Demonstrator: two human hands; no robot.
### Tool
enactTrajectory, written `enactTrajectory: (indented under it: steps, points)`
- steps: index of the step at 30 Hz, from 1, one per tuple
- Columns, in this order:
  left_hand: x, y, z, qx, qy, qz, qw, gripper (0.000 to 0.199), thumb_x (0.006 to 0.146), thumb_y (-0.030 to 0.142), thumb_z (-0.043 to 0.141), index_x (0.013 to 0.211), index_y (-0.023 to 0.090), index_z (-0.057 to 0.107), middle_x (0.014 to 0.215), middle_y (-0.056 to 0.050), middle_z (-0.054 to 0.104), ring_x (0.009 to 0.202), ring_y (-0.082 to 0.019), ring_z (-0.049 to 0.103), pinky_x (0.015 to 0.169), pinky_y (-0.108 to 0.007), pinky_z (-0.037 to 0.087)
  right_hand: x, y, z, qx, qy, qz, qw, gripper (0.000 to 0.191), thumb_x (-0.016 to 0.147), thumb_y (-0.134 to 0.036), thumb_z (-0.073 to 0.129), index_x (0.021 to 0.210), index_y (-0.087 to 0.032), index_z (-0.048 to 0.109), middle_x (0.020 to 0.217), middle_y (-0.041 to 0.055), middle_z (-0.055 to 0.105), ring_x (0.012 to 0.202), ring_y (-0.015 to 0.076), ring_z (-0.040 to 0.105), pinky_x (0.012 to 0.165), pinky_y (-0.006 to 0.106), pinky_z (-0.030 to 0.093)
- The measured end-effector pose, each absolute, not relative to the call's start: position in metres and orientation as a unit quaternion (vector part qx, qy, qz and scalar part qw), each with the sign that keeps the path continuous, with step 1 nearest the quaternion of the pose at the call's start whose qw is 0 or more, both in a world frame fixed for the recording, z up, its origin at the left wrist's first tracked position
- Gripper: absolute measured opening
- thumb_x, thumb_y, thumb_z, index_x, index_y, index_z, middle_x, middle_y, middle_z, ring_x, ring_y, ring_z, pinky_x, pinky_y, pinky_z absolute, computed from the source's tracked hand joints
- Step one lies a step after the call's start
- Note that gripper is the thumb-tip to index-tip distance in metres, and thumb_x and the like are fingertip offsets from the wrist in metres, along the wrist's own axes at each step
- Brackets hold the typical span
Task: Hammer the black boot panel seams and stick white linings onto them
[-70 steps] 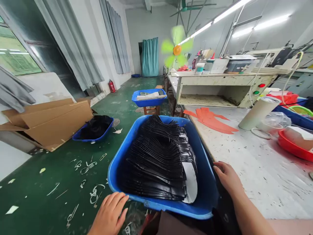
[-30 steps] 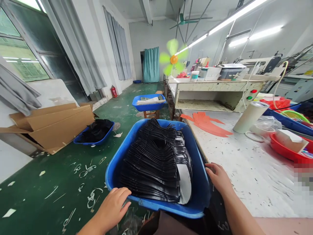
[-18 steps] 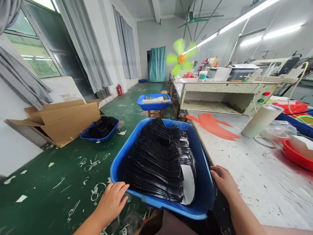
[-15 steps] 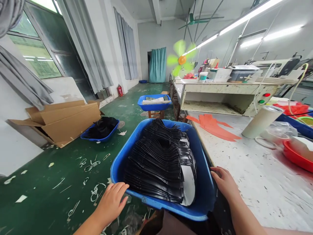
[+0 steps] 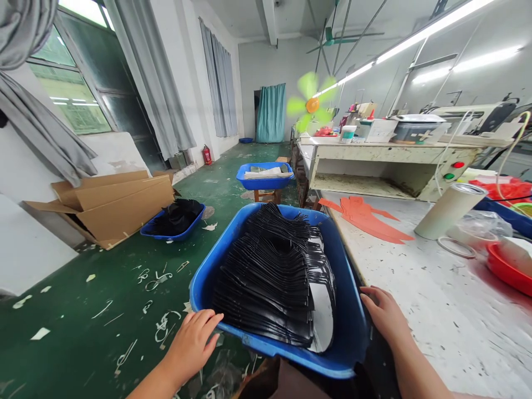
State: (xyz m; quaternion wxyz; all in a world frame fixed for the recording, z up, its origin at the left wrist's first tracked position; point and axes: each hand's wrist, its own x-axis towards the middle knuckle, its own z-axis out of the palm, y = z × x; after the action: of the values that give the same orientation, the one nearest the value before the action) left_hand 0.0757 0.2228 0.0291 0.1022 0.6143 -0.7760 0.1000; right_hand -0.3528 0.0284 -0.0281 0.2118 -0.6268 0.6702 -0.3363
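Observation:
A large blue basin (image 5: 245, 216) in front of me holds stacked black pieces (image 5: 266, 282), some with white faces along their right side. My left hand (image 5: 195, 338) rests on the basin's near left corner, its fingers bent over the rim and the thumb a little apart. On the other side, my right hand (image 5: 384, 310) lies at the table edge beside the basin's right wall, fingers loosely spread and nothing seen in them. Its lower fingertips are partly hidden.
The white table (image 5: 432, 299) on the right bears orange pieces (image 5: 366, 219), a roll (image 5: 451, 210) and a red basin (image 5: 507, 271). A smaller blue tub (image 5: 178, 233) and a cardboard box (image 5: 120, 205) stand left. Another tub (image 5: 264, 182) sits on a stool ahead. Scraps litter the floor.
The whole view has shifted slightly, with things a little further right in the picture. Both hands keep the same places at the basin and table edge.

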Motion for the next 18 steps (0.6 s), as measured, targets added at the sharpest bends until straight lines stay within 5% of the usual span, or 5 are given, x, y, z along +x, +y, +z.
enactTrajectory:
  steps: [13, 18]
  points:
    - [0.075, 0.221, 0.017, 0.627, -0.763, 0.123, 0.097, 0.052, 0.078, 0.018, 0.049, 0.129, 0.022, 0.040, 0.104, -0.005, 0.060, 0.094, -0.021, 0.056, 0.085, -0.037, 0.042, -0.353, 0.028, -0.029, -0.632, 0.664, -0.336, 0.216, 0.048, 0.064, -0.053, 0.040, 0.084, -0.017, 0.067, 0.096, 0.0133, 0.063, 0.099, 0.0301, 0.055, 0.088, 0.042, 0.041]
    - [0.075, 0.218, 0.017, 0.619, -0.769, 0.134, 0.088, 0.047, 0.076, 0.016, 0.051, 0.122, 0.022, 0.048, 0.100, -0.003, 0.059, 0.092, -0.020, 0.056, 0.082, -0.036, 0.043, -0.353, 0.027, -0.029, -0.633, 0.663, -0.336, 0.216, 0.047, 0.065, -0.053, 0.040, 0.083, -0.018, 0.066, 0.096, 0.0126, 0.063, 0.100, 0.0301, 0.055, 0.087, 0.041, 0.041]
